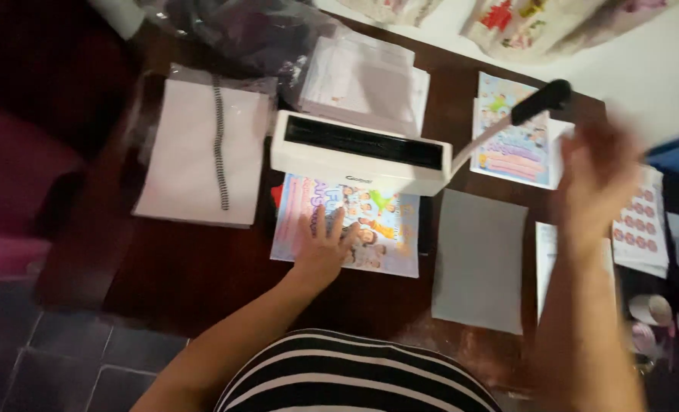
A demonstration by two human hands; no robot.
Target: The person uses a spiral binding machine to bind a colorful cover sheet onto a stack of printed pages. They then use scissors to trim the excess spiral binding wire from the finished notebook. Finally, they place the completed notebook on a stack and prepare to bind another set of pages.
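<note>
1. Colourful printed sheet (377, 229): lies flat on the dark wooden table (179, 267), its top edge tucked under the white binding machine (358, 152), directly in front of the person.
2. Left hand (325, 248): palm down on the sheet, fingers spread, pressing it flat; it pinches nothing.
3. Binding machine: long white body with a dark slot along the top, set across the middle of the table, touching the sheet.
4. Lever (518, 118): pale arm with a black grip, rising from the machine's right end and tilted up to the right.
5. Right hand (595, 172): raised just beside the lever's black grip, blurred; cannot tell whether it is spread or closed, nor whether it touches the grip.
6. Grey sheet (480, 259): flat on the table, just right of the printed sheet.
7. Pale stack with black spiral coil (219, 145): left of the machine.
8. Paper stack (366, 80): behind the machine.
9. Second colourful printed stack (507, 145): behind the lever, right of the machine.
10. Sticker sheet (643, 225): far right edge.
</note>
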